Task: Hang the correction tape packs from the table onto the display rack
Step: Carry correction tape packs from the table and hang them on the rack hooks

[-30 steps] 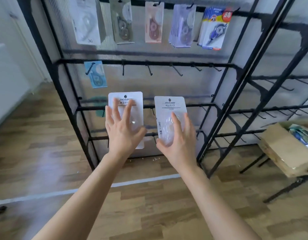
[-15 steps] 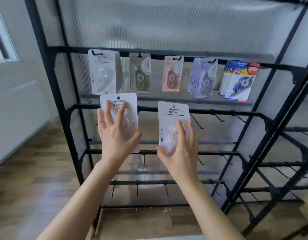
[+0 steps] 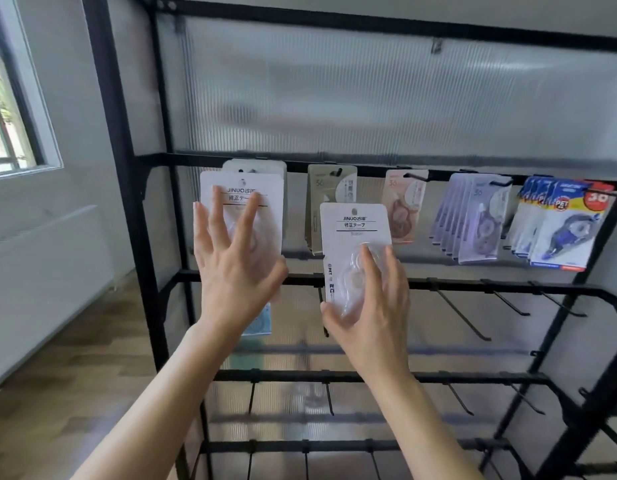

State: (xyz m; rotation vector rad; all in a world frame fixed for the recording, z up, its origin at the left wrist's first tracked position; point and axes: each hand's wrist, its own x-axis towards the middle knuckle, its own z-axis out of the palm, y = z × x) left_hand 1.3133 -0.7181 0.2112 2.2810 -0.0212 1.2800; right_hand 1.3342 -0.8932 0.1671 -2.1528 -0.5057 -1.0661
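Hanging step: left hand point(image 3: 234, 271) grip holds white-card clear-blister tape pack point(image 3: 243, 199), right hand point(image 3: 371, 306) grip holds second pack point(image 3: 352, 226), at black metal rack point(image 3: 127, 209); nxt needs card holes lined w/ hook rail point(image 3: 296, 164).

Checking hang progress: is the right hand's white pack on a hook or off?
Off. The right hand holds the white pack upright in front of the rack, its hang hole empty, below the hook rail.

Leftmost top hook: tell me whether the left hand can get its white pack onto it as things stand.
Probably yes. The left hand holds its white pack in front of the leftmost top hook, where matching packs hang; nothing stands between. The right hand with the other pack is off to the side.
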